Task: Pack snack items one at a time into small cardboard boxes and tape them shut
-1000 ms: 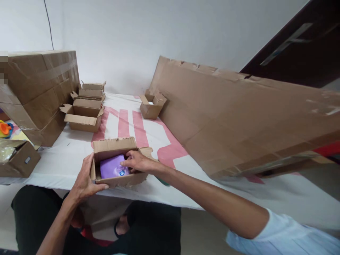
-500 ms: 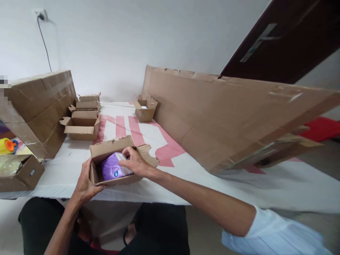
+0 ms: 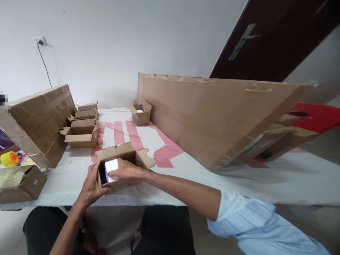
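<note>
An open cardboard box (image 3: 125, 185) sits at the table's front edge, its right flap folded outward. My left hand (image 3: 92, 182) grips the left end of this box, thumb at the front and fingers along the side. Inside the box is a purple-and-white tissue pack (image 3: 111, 165), a white face turned up. My right hand (image 3: 129, 169) reaches in from the right and is closed on the pack; its own fingers hide part of it. The pack's lower part is out of sight behind the box wall.
Several small open boxes (image 3: 81, 142) line the left side beside a large carton (image 3: 45, 124). Another small box (image 3: 142, 117) stands at the back by a long cardboard panel (image 3: 191, 120). A bubble-wrap-filled box (image 3: 29, 184) and yellow tape roll (image 3: 10, 159) are at left.
The tissue pack has turned from its broad purple side up to a white face up, near the box's left end. My right hand has shifted its grip. The camera view has moved slightly.
</note>
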`<state>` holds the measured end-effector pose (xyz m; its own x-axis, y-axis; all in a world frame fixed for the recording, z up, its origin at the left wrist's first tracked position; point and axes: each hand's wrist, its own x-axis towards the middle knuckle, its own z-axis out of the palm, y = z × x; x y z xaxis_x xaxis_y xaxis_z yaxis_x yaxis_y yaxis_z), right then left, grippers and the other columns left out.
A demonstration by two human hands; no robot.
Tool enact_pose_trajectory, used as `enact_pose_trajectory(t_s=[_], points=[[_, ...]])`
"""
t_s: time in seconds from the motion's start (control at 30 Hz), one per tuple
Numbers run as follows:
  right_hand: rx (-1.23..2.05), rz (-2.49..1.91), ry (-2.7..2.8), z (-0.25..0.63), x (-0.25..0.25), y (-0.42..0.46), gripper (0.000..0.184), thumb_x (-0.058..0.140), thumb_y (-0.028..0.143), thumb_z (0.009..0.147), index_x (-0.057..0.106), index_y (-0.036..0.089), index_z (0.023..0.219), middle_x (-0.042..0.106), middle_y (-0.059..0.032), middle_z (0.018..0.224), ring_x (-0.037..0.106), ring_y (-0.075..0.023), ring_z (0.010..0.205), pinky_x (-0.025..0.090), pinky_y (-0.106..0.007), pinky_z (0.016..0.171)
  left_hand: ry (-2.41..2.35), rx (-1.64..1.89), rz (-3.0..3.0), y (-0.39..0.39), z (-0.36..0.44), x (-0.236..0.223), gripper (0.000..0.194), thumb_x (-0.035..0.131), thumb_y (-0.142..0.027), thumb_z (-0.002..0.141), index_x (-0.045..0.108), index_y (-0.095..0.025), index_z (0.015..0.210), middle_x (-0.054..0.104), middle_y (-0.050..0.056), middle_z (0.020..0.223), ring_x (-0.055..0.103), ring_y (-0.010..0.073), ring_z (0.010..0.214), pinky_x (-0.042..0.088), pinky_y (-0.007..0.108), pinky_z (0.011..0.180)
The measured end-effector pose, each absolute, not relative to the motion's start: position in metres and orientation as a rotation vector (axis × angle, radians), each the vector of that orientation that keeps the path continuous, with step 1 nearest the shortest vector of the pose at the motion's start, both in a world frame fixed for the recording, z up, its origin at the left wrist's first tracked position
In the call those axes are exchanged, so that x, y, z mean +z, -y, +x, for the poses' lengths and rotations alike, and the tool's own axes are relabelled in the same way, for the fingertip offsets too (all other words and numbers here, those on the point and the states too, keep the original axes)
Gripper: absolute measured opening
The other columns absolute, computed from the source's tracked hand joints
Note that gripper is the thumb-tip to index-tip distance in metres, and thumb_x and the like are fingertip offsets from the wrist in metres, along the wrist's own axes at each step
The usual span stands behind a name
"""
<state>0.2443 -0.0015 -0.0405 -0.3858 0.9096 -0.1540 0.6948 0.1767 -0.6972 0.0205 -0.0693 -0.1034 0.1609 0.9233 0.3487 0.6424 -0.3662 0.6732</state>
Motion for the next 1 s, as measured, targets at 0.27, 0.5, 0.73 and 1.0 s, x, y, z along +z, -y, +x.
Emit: enact_pose_trajectory(t_s=[0.27, 0.5, 0.73, 1.0], points=[[0.847, -1.673, 2.296, 0.232, -0.032, 0.02, 0.072, 0.084, 0.051, 0.082, 0.056, 0.013, 0.137, 0.074, -0.0251, 0.137, 0.074, -0.043, 0.127, 0.056, -0.044, 0.097, -1.644, 0.972, 2.123, 0.073, 0.042, -0.101, 0.105, 0.082, -0.021, 0.071, 0.04, -0.027, 0.166, 0.05, 0.016, 0.153, 0.063, 0.0382, 0.135, 0.061, 0.054, 0.109], [0.977, -1.614, 1.934, 0.251, -0.038, 0.003, 0.062, 0.081, 0.038, 0.072, 0.059, 0.016, 0.126, 0.078, -0.019, 0.119, 0.074, -0.0381, 0.109, 0.054, -0.042, 0.087, -1.673, 1.036, 2.095, 0.072, 0.032, -0.102, 0.103, 0.084, -0.018, 0.066, 0.043, -0.027, 0.161, 0.05, 0.015, 0.152, 0.061, 0.0392, 0.139, 0.059, 0.055, 0.112], [1.626, -0.844, 1.319, 0.29, -0.05, -0.019, 0.054, 0.079, 0.047, 0.068, 0.064, 0.023, 0.114, 0.07, 0.0016, 0.091, 0.064, -0.0178, 0.077, 0.051, -0.03, 0.069, -1.658, 0.875, 2.001, 0.058, -0.013, -0.085, 0.098, 0.091, -0.024, 0.061, 0.056, -0.022, 0.153, 0.059, 0.016, 0.147, 0.06, 0.0428, 0.14, 0.052, 0.058, 0.121], [1.781, -0.464, 1.287, 0.292, -0.033, -0.037, 0.041, 0.08, 0.043, 0.076, 0.07, 0.023, 0.11, 0.071, 0.0009, 0.084, 0.061, -0.0167, 0.072, 0.051, -0.027, 0.065, -1.633, 1.049, 1.867, 0.041, -0.048, -0.027, 0.084, 0.086, -0.071, 0.078, 0.07, -0.023, 0.145, 0.053, 0.02, 0.17, 0.043, 0.0469, 0.162, 0.044, 0.063, 0.127]])
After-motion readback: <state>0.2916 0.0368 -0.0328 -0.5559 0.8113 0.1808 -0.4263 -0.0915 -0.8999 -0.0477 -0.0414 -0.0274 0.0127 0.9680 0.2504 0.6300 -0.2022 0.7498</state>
